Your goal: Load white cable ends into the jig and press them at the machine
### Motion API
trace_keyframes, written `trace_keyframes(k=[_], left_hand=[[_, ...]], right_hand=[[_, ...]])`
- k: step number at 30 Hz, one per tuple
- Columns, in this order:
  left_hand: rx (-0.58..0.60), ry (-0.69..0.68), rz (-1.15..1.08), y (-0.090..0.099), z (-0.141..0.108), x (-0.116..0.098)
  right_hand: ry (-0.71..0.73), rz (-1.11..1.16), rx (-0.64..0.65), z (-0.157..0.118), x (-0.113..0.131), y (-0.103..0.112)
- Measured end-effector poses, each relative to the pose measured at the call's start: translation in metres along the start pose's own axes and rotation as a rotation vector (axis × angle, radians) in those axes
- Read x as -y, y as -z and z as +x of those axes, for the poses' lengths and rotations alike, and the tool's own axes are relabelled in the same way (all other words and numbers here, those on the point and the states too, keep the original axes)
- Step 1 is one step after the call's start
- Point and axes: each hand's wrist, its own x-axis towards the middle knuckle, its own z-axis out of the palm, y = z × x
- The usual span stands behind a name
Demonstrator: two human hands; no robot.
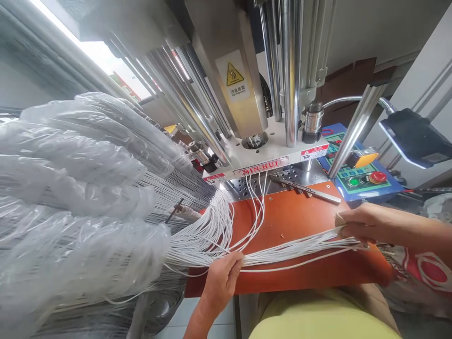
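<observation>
Two hands grip one bundle of white wires (293, 254) in the head view: the left hand (222, 282) curls closed around it just above an orange board (300, 221), and the right hand (363, 223) closes on the strands farther along. The wires cross the board below a MIN-HUI press (261, 165), with a steel bar (305, 189) lying near the press, and run left into clear plastic sheeting (70, 188). A control panel (363, 186) with green and red buttons sits beyond the board, to the right.
</observation>
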Motion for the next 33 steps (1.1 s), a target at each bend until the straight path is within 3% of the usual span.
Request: trace_keyframes(k=[5,9,12,15,18,22,25,30,33], left_hand=[[0.221,0.075,-0.031,0.014,-0.012,-0.008],[0.230,0.131,-0.280,0.016,0.006,-0.046],[0.130,0.184,-0.469,-0.011,0.046,-0.084],[0.241,0.201,-0.779,-0.050,0.092,-0.106],[0.343,0.314,-1.021,-0.075,0.120,-0.108],[0.379,0.369,-1.132,-0.079,0.125,-0.103],[0.352,0.370,-1.192,-0.077,0.125,-0.104],[0.162,0.372,-1.300,-0.078,0.128,-0.110],[0.205,0.329,-1.313,-0.077,0.127,-0.112]], right_hand=[[0.023,-0.077,0.062,0.006,0.006,0.008],[0.161,-0.224,-0.012,0.041,0.011,-0.014],[0.289,-0.251,-0.010,0.065,0.021,-0.030],[0.262,-0.114,0.068,0.074,0.024,-0.029],[0.199,0.118,0.123,0.067,0.009,-0.013],[0.179,0.545,0.131,0.051,-0.027,-0.009],[0.197,0.712,0.020,0.050,-0.039,-0.028],[0.209,0.843,-0.112,0.053,-0.037,-0.050],[0.158,0.801,-0.271,0.051,-0.030,-0.053]])
